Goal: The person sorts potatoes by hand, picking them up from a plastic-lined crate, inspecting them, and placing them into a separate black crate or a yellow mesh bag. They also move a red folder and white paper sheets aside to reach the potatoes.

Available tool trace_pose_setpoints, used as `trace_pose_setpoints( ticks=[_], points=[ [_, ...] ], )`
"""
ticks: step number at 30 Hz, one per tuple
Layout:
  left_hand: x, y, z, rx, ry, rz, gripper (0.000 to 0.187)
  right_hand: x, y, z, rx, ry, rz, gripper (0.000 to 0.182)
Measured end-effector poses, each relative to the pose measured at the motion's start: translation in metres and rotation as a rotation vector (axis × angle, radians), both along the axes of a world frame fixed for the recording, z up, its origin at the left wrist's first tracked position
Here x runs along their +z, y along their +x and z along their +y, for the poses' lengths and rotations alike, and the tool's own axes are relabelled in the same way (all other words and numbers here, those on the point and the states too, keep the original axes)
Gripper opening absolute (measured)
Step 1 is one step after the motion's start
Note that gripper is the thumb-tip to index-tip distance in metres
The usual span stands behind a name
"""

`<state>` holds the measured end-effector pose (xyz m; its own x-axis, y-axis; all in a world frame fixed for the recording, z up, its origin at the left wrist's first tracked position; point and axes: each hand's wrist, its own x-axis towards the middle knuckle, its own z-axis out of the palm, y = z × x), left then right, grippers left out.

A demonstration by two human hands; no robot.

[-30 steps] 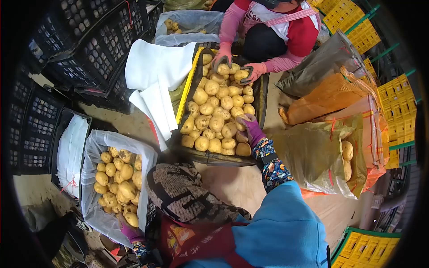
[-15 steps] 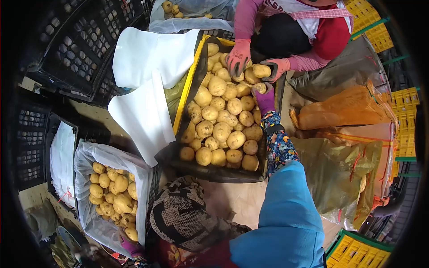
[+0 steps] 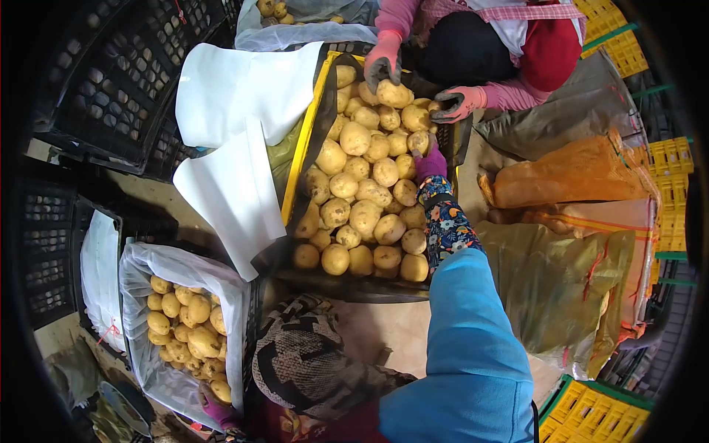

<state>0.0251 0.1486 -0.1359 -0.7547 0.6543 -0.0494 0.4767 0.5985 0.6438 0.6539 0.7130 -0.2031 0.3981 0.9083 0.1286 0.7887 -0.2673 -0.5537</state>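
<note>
since half a second ago the right hand [image 3: 430,164], in a purple glove, has drawn slightly nearer along the right side of the potato crate [image 3: 301,148]; its fingers are curled down among the potatoes [image 3: 365,192], but whether they hold one cannot be told. the co-worker's hands [image 3: 384,60] have shifted too: one now lies on a large potato at the far end, the other, at the crate's far right corner, touches a potato there. the left hand [image 3: 214,404] stays low at the near left, its purple fingers closed over the rim of the lined crate [image 3: 140,258] that holds more potatoes.

the crates stand on a brownish floor [image 3: 377,325]. white foam sheets [image 3: 236,133] lie left of the potato crate, black empty crates [image 3: 111,81] stand at the far left, sacks [image 3: 569,280] on the right, and yellow crates [image 3: 668,159] along the right edge.
</note>
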Motion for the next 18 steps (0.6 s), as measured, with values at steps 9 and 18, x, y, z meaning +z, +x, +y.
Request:
trace_pose_setpoints(
  ticks=[9,18],
  points=[
    [-0.004,0.001,0.003,-0.125,0.116,0.145,0.037,0.042,-0.055,-0.029,0.076,0.210,-0.191,0.065],
    [-0.009,-0.005,0.039,-0.147,0.213,-0.077,0.044,0.110,-0.177,-0.161,0.763,0.230,-0.023,0.050]
  ],
)
